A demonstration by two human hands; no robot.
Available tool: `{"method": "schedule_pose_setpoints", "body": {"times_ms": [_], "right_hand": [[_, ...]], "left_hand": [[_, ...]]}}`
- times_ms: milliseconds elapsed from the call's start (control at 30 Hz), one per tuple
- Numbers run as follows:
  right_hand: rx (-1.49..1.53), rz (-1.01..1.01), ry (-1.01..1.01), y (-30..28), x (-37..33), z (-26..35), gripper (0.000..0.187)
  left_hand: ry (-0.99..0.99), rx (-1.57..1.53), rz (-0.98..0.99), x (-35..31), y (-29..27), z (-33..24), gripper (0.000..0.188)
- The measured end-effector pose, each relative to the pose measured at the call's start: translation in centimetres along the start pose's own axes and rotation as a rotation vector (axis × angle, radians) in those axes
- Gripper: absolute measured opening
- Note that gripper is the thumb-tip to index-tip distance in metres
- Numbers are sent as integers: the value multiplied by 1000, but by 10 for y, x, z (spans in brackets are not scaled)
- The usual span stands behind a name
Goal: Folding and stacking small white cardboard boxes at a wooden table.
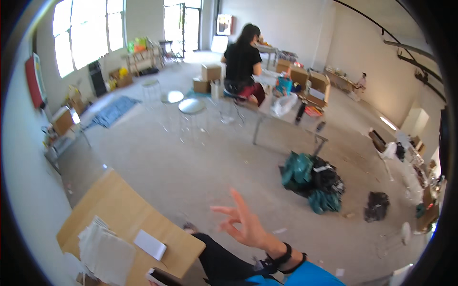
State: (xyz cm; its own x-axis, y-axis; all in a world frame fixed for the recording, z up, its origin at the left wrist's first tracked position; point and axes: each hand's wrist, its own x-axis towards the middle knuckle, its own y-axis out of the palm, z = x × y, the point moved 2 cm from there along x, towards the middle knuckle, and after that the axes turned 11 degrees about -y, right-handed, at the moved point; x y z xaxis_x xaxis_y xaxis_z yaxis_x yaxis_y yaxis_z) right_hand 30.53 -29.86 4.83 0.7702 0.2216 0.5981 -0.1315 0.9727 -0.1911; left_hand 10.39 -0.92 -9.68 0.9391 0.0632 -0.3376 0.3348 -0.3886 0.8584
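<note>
My right hand (244,228) is raised over the floor with its fingers spread and nothing in it. A black band circles that wrist, below a blue sleeve (312,275). At the lower picture edge is a dark, flat object with a white rim (163,277). Beside it shows a small patch that looks like a fingertip of my left hand (152,283); the rest of that hand is out of view. On the light wooden table (112,195) lie a white box (150,244) and a pile of pale cloth or paper sheets (106,252).
Green and black bags (312,181) are heaped on the floor, right of centre. Behind them a person (242,59) sits at a long table (281,114) with boxes and bags. Round stools (192,106) stand left of that person. Clutter (422,176) lines the right wall.
</note>
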Motion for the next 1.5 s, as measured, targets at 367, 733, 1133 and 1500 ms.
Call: {"method": "schedule_pose_setpoints", "body": {"times_ms": [367,733,1133,1500], "right_hand": [[-172,-941,-563,-142,62,113,64],[201,-457,-95,-35,35,9,34],[650,607,903,173,-139,-77,31],[580,-624,471,116,-8,-150,22]], "left_hand": [[112,206,-347,-14,26,4,51],[117,47,-270,3,-47,8,51],[284,293,-538,-22,-36,-5,48],[126,494,-556,18,-63,-14,34]]}}
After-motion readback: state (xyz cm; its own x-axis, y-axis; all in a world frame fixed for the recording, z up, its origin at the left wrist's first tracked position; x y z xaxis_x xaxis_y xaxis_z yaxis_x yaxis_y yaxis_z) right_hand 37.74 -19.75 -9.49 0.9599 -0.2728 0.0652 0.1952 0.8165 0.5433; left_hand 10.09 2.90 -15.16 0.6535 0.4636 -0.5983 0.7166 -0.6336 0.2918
